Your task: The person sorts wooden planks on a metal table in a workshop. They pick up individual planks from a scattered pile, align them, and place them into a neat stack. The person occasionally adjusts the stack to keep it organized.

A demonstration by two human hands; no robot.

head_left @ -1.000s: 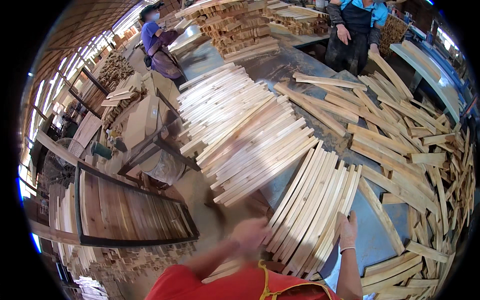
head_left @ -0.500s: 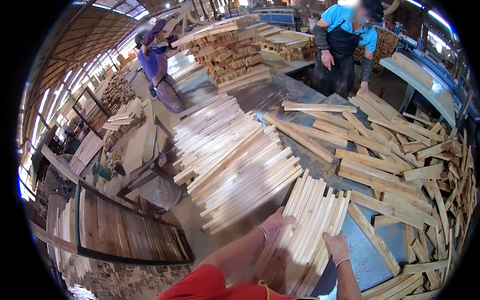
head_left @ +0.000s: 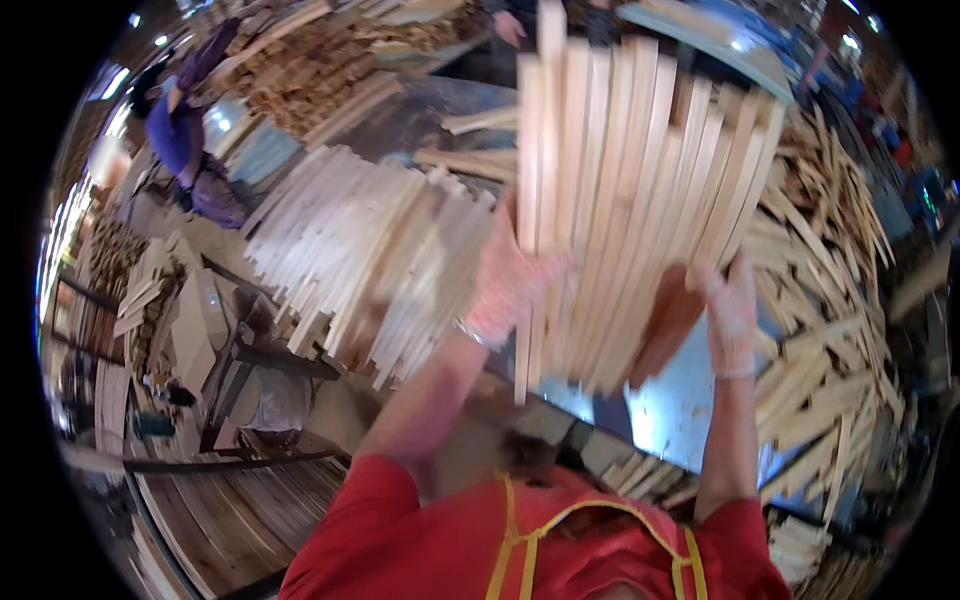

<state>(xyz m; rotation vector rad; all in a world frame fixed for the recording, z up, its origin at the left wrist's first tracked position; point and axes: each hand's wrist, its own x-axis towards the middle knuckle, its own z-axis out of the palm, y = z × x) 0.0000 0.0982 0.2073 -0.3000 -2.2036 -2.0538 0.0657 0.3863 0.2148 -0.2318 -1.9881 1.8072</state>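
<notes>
A bundle of pale wooden strips [head_left: 610, 200] is gripped between my two gloved hands, tilted upright above the metal table [head_left: 455, 105]. My left hand [head_left: 512, 285] presses on the left side of the bundle, its thumb across the front of the strips. On the opposite side, my right hand [head_left: 730, 310] holds the lower right edge. The ends of the strips are uneven, and one at the left stands higher than the others. To the left of the bundle, a layer of similar strips [head_left: 335, 235] lies side by side on the table.
A jumbled heap of loose wooden pieces [head_left: 825, 370] covers the right side. Stacked wood [head_left: 330, 75] stands at the back. A person in purple [head_left: 180, 140] is at the far left; another person's hand [head_left: 510, 28] shows at the top. Boards [head_left: 235, 510] lie in a rack at lower left.
My hands have lifted the bundle off the table and raised it in front of me, tilting it upright. The view has shifted, so the laid-out strips and the person in purple appear farther left.
</notes>
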